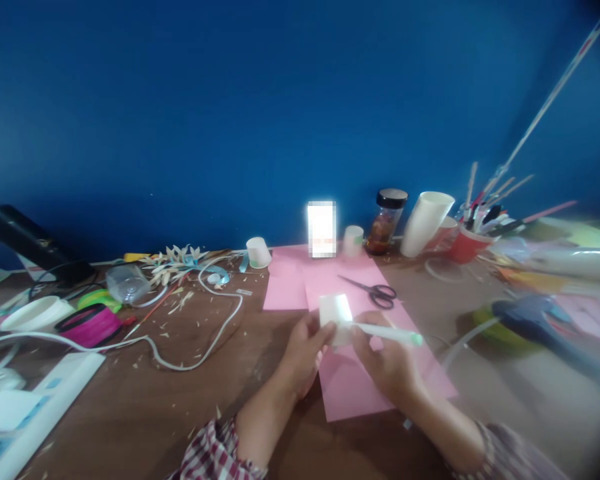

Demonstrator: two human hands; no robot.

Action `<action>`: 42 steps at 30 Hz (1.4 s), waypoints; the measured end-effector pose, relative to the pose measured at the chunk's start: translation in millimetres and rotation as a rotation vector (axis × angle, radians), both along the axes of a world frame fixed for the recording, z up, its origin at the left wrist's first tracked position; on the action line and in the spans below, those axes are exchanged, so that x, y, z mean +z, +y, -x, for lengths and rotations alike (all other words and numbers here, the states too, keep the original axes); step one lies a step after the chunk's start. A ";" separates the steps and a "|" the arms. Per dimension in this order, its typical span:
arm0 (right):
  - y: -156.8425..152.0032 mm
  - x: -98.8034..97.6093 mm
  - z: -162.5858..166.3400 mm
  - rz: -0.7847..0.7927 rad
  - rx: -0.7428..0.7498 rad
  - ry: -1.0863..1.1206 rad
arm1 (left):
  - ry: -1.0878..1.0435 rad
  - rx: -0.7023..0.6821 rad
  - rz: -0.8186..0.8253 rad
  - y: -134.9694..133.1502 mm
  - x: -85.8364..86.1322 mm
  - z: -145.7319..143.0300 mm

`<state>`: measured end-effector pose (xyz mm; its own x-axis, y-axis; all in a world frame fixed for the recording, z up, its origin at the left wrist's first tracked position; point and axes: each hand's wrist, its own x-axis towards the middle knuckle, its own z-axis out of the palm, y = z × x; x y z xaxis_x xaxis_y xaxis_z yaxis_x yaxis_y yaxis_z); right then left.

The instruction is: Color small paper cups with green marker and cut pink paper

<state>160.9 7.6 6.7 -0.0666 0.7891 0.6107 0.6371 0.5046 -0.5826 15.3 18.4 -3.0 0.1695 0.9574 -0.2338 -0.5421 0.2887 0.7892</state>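
Left hand (303,350) holding glare-washed white piece (331,312), right hand (390,365) gripping blurred pen (387,332)

A black-lidded jar (383,227) stands beside a tall white cup (425,225) before a blue wall (220,120).

Brown tabletop (150,413) under pink paper (350,393), white cable (185,369), power strip (47,410), black-lidded jar (384,228) and pale scraps (180,301)

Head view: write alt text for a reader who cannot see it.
The left hand holds a small white card and the right hand a pen beside it, above pink paper on a brown table. Scissors lie on the paper; farther back, a jar stands near a blue wall.
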 end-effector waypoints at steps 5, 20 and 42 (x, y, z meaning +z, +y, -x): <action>-0.1 2.1 -1.0 0.015 -0.013 -0.003 | -0.015 -0.008 -0.023 0.4 -1.1 -0.4; 3.9 2.5 -2.6 0.006 -0.088 0.009 | -0.050 -0.005 -0.037 1.2 -1.3 -0.2; 2.6 2.5 -2.5 -0.029 -0.055 0.077 | -0.042 -0.026 -0.025 1.2 -5.5 -0.1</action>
<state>163.4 10.2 9.2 0.0243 0.7719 0.6353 0.6181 0.4879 -0.6164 15.4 19.6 -8.5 0.2033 0.9580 -0.2022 -0.5673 0.2836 0.7731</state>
